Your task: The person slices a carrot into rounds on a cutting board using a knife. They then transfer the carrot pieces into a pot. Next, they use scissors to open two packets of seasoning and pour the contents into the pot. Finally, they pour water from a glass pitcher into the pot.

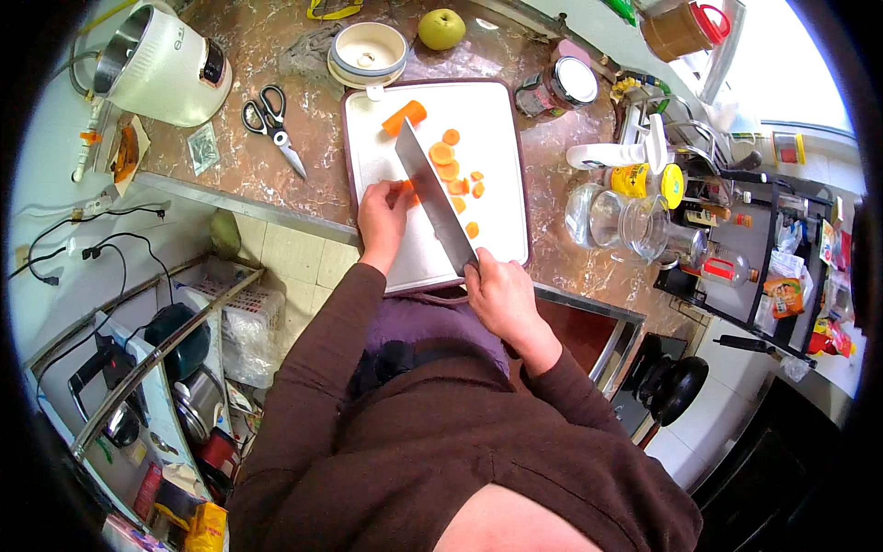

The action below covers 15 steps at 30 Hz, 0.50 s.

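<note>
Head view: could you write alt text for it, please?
The right hand holds a knife over a white cutting board, while the left hand holds a carrot piece beside the knife. Carrot slices lie on the board; scissors and a green fruit sit on the counter.

White cutting board [504, 207], dark rim, flat. Wide steel knife [434, 198] slants across, upper left to lower right. Thick orange carrot chunk [404, 118] near far edge; small carrot piece [411, 190] left of knife, partly hidden; loose carrot slices [442, 154] right.
</note>
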### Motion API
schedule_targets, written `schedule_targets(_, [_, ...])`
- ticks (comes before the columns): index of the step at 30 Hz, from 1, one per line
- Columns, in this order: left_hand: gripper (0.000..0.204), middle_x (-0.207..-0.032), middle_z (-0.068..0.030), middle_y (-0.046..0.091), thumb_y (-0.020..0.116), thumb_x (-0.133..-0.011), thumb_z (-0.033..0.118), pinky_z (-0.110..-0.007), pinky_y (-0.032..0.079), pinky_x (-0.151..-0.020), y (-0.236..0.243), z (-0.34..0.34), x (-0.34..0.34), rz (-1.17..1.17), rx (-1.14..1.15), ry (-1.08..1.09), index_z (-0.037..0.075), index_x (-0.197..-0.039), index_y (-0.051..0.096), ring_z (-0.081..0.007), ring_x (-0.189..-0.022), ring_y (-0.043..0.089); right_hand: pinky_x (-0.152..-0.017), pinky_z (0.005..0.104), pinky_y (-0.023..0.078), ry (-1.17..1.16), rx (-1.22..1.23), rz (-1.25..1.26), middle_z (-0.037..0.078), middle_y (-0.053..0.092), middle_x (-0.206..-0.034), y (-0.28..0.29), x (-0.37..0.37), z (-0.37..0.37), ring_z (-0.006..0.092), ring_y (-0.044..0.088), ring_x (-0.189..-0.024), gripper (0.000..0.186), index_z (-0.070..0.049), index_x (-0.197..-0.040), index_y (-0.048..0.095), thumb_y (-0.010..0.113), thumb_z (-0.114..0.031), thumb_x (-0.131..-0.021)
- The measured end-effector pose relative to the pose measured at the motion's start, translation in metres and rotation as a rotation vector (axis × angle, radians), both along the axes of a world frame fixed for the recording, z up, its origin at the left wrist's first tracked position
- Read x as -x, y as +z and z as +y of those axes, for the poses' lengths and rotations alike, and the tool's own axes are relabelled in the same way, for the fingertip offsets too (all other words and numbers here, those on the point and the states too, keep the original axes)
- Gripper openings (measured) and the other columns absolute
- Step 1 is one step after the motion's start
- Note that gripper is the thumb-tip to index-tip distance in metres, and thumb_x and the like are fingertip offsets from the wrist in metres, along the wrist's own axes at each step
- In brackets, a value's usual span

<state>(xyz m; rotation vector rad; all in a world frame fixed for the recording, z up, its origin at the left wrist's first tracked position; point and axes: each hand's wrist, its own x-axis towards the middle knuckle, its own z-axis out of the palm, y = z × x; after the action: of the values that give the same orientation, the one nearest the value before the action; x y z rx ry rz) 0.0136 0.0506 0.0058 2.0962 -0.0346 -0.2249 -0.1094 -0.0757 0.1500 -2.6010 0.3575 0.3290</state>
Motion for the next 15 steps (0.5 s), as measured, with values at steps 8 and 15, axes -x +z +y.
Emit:
schedule_targets(8, [0.014, -0.086, -0.0135, 0.064, 0.068, -0.080, 0.009, -0.031, 0.052, -0.065, 0.007, 0.000, -0.001, 0.010, 0.019, 0.001, -0.001, -0.089, 0.065, -0.0233, -0.073, 0.067, -0.058, 0.0510, 0.047, -0.035, -0.037, 0.004, 0.022, 0.059, -0.060, -0.017, -0.032, 0.007, 0.0407, 0.060, -0.059, 0.012, 0.000, -0.079, 0.049, 0.051, -0.011, -0.082])
schedule_targets(15, [0.013, -0.086, -0.0142, 0.063, 0.064, -0.082, 0.012, -0.035, 0.050, -0.068, -0.005, 0.005, 0.004, 0.007, 0.011, -0.007, 0.000, -0.088, 0.064, -0.0277, -0.075, 0.064, -0.054, 0.0468, 0.046, -0.030, 0.032, -0.148, 0.019, 0.057, -0.054, -0.062, -0.034, 0.029, 0.0365, 0.059, -0.052, 0.009, -0.001, -0.077, 0.048, 0.053, -0.008, -0.078])
